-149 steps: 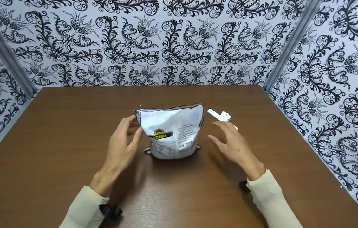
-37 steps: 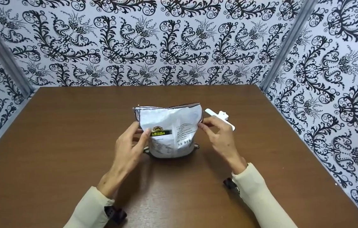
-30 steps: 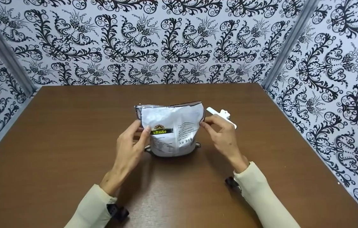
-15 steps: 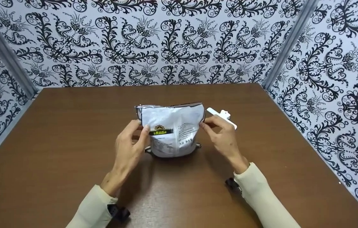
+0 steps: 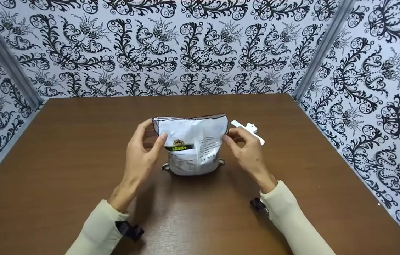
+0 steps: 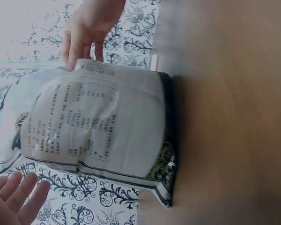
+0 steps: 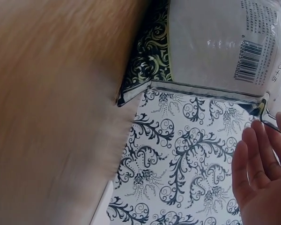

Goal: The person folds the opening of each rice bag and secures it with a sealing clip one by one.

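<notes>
A white plastic food bag (image 5: 196, 152) with printed text and a dark label stands upright on the table, its lower part bulging and its top edge crumpled. My right hand (image 5: 251, 156) pinches the bag's right side edge between thumb and forefinger. At the upper left corner, my left hand (image 5: 139, 156) is spread around the bag, thumb before the front face and fingers at the side. In the left wrist view, the left fingers (image 6: 35, 204) look extended beside the bag's edge. The right wrist view shows a barcode (image 7: 249, 61) on the bag and dark patterned trim by its base.
A white bag clip (image 5: 249, 131) lies on the brown table (image 5: 79, 159) just behind my right hand. Patterned walls (image 5: 203, 46) rise at the back and sides. Dark wrist cameras (image 5: 129, 230) hang under both sleeves.
My right hand has come in from the right and taken hold of the bag's edge. My left hand has just shifted upward along the left edge, its fingers loosening. The bag stays in place.
</notes>
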